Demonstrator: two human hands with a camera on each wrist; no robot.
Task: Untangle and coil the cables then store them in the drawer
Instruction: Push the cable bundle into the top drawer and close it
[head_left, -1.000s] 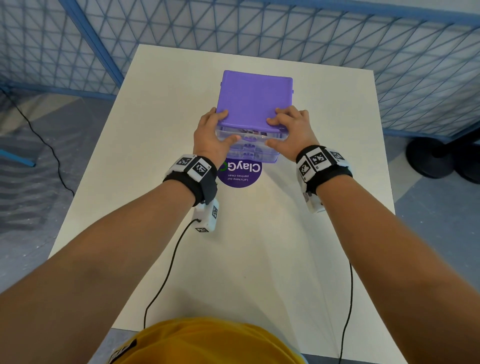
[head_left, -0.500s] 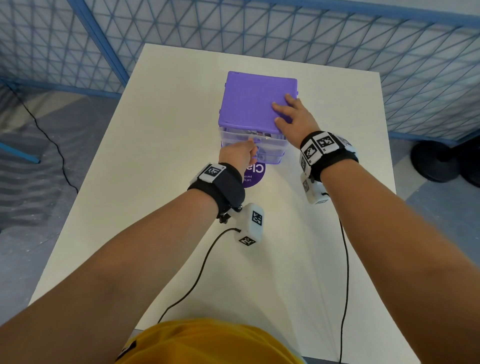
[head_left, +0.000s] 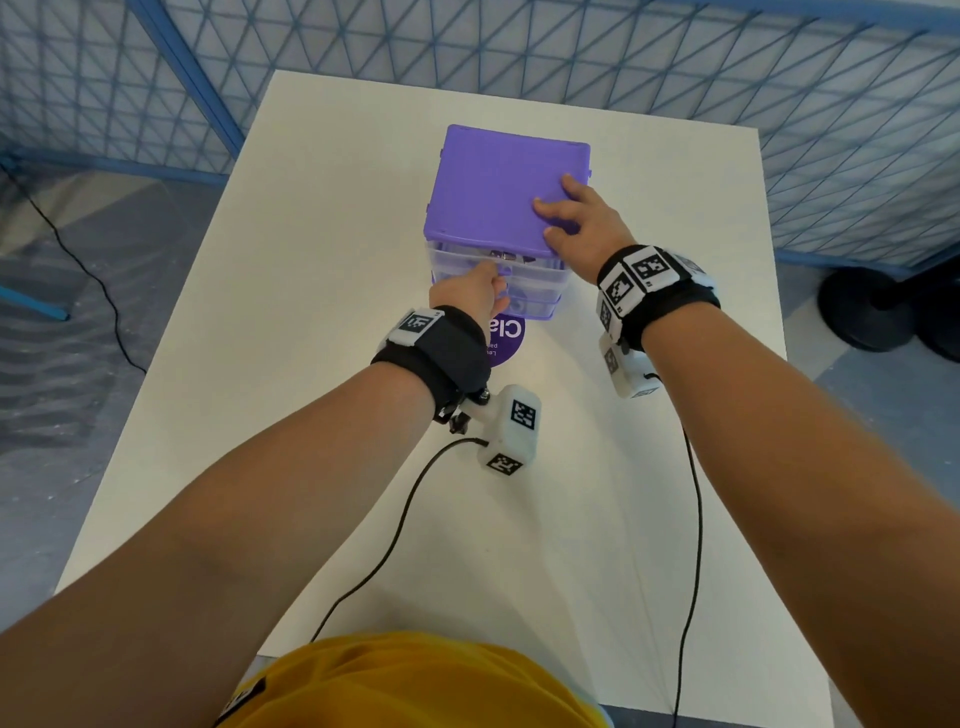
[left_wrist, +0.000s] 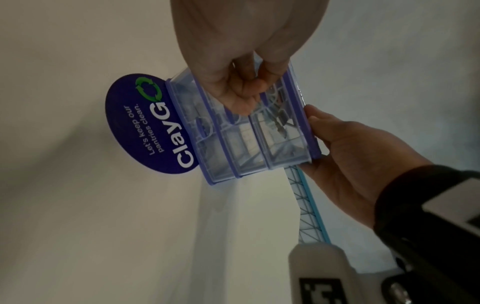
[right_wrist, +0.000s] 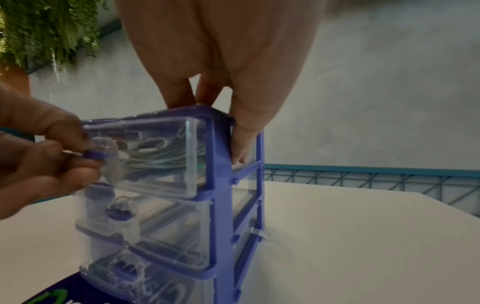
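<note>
One purple drawer unit (head_left: 506, 187), three clear drawers, two hands, two wrist cameras, one round sticker (left_wrist: 145, 125), one white table (head_left: 322, 291)

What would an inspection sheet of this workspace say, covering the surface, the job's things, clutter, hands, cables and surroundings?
Surface: white table bearing a round purple sticker.
Job's things: purple drawer unit with three clear drawers; the top drawer holds coiled cables.
Clutter: nothing seen.
Hands: left hand pinches the top drawer's handle; right hand rests on the unit's top, thumb down its side.
Cables: black wrist-camera leads trail off the near table edge.
Surroundings: blue mesh fence, grey floor, black round bases at right.
</note>
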